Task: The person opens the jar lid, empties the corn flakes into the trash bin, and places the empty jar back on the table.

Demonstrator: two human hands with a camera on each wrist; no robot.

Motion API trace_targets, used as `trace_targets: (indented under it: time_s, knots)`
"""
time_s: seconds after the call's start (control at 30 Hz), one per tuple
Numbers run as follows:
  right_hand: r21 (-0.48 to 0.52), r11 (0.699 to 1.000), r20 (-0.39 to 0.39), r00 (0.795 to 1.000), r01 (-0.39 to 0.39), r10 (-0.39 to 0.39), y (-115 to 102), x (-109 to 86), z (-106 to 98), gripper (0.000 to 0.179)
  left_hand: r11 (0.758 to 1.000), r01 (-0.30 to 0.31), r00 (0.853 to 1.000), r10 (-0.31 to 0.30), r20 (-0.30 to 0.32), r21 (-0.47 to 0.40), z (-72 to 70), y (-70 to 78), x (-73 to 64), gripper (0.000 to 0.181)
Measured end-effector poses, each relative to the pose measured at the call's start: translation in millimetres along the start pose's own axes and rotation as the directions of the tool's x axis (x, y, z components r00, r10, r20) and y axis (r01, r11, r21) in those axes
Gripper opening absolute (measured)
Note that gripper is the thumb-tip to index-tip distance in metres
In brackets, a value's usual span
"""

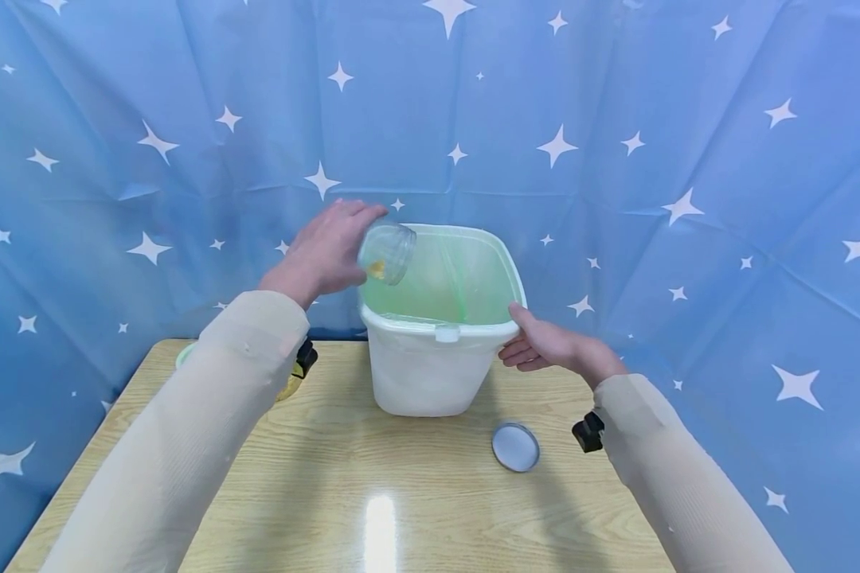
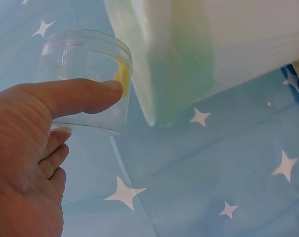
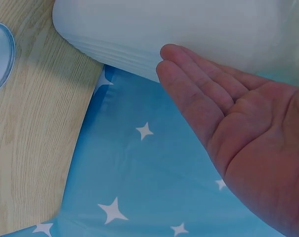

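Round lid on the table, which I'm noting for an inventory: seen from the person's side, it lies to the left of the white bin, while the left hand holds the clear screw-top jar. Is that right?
Not quite: the head view shows the round lid on the table to the right of the white bin. The left hand does hold the clear screw-top jar.

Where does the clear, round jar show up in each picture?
Head: clear, cylindrical jar, held in the left hand, slightly left of centre.
Left wrist: upper left.
Right wrist: not in it.
Shared landmark: large white plastic tub, visible in all three views.
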State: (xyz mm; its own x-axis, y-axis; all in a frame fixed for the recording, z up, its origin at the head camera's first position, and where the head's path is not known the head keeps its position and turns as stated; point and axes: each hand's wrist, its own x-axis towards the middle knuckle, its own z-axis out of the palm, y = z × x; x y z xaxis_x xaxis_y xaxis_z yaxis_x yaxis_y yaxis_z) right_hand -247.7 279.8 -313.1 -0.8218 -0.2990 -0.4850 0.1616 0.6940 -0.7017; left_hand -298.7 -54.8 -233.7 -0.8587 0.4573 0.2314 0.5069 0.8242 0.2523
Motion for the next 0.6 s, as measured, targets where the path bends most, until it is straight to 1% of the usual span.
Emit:
trace_targets:
  time_s: [0.1, 0.27, 0.6]
  knots:
    - [0.006, 1.0, 0.007, 1.0, 0.005, -0.005, 1.3, -0.8, -0.7, 0.087, 1.0, 0.0, 1.0, 0.0, 0.008, 0.008, -1.0, 2.0, 2.5, 0.093]
    - [0.004, 1.0, 0.015, 1.0, 0.004, -0.004, -0.1, -0.7, 0.2, 0.086, 0.999, 0.002, 1.0, -0.003, 0.029, 0.036, -3.5, 3.6, 2.0, 0.094]
    - [0.001, 1.0, 0.011, 1.0, 0.001, -0.001, -1.2, -0.5, 0.5, 0.087, 0.999, -0.013, 1.0, 0.012, 0.022, 0.047, -4.6, 4.1, 1.1, 0.093]
